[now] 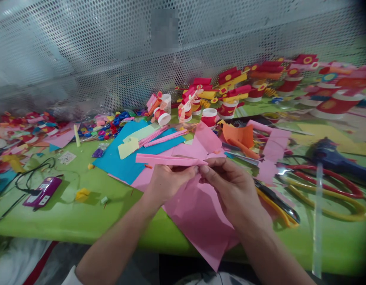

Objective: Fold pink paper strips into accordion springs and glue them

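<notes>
Over the green table (90, 221), toward its near edge, the left hand (171, 180) held a folded pink strip (162, 159) while the right hand (230, 182) pinched its right end. Beneath them, a pink sheet (200, 213) stuck out past that edge. Red-banded cups (209, 118) stood along the far edge; a purple device (44, 192) lay toward the left edge, scissors (346, 204) toward the right.

No text is showing legibly; the purple device (42, 193) is bearing white labels (47, 182) too small to read.
</notes>
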`<action>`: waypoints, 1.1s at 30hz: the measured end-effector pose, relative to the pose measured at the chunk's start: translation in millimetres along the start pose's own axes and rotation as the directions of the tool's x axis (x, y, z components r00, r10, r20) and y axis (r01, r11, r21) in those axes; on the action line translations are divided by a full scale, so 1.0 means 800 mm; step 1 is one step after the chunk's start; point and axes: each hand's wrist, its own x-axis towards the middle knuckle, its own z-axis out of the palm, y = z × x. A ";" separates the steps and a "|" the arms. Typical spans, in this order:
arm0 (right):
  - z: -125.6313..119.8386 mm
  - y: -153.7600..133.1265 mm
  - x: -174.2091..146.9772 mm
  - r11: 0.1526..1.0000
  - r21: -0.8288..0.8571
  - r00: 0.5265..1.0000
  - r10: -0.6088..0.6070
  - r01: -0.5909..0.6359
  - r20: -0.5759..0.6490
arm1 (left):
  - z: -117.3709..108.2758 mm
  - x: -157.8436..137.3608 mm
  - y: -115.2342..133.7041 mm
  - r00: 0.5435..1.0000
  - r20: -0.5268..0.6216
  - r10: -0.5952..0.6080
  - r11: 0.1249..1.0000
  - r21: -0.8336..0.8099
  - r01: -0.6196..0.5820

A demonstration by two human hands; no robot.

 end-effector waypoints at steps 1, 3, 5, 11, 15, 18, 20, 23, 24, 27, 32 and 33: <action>0.000 0.000 0.000 1.000 0.012 1.000 0.001 -0.001 0.007 | 0.000 0.000 0.000 1.000 -0.003 0.000 1.000 -0.004 0.000; 0.000 -0.001 -0.001 1.000 0.025 1.000 0.011 -0.011 0.020 | -0.001 0.001 -0.001 1.000 -0.013 -0.005 1.000 -0.001 0.005; 0.000 -0.002 -0.002 1.000 0.020 1.000 0.023 -0.023 0.013 | -0.001 0.000 -0.002 1.000 -0.012 -0.014 1.000 -0.002 0.014; -0.001 -0.006 -0.005 0.989 -0.146 0.999 -0.020 0.016 -0.027 | 0.003 -0.003 -0.003 0.999 -0.007 -0.040 0.998 -0.046 0.039; -0.002 -0.007 -0.006 0.970 -0.232 0.995 -0.081 0.067 -0.052 | 0.007 -0.004 -0.006 1.000 -0.005 -0.021 0.999 -0.049 0.021; -0.002 -0.007 -0.005 0.959 -0.269 0.991 -0.112 0.089 -0.073 | 0.009 -0.004 -0.008 1.000 0.008 0.010 0.999 -0.035 -0.009; -0.002 -0.006 -0.004 0.961 -0.263 0.992 -0.102 0.081 -0.068 | 0.009 -0.004 -0.008 1.000 0.001 0.011 0.999 -0.033 -0.011; -0.001 -0.005 -0.004 0.974 -0.217 0.996 -0.078 0.068 -0.038 | 0.008 -0.003 -0.005 0.999 -0.036 -0.031 0.999 -0.046 0.030; -0.001 -0.004 -0.004 0.974 -0.214 0.996 -0.082 0.074 -0.028 | 0.007 -0.003 -0.003 0.998 -0.045 -0.044 0.998 -0.044 0.042; -0.001 -0.004 -0.007 0.959 -0.252 0.991 -0.137 0.132 -0.002 | 0.005 -0.004 0.000 0.997 -0.064 -0.050 0.998 -0.032 0.048; -0.002 -0.002 -0.010 0.944 -0.288 0.985 -0.172 0.163 -0.005 | 0.006 -0.004 0.000 0.997 -0.067 -0.032 0.999 -0.033 0.030; -0.002 -0.002 -0.010 0.949 -0.283 0.988 -0.152 0.143 -0.011 | 0.006 -0.004 0.000 0.998 -0.061 -0.022 0.999 -0.040 0.020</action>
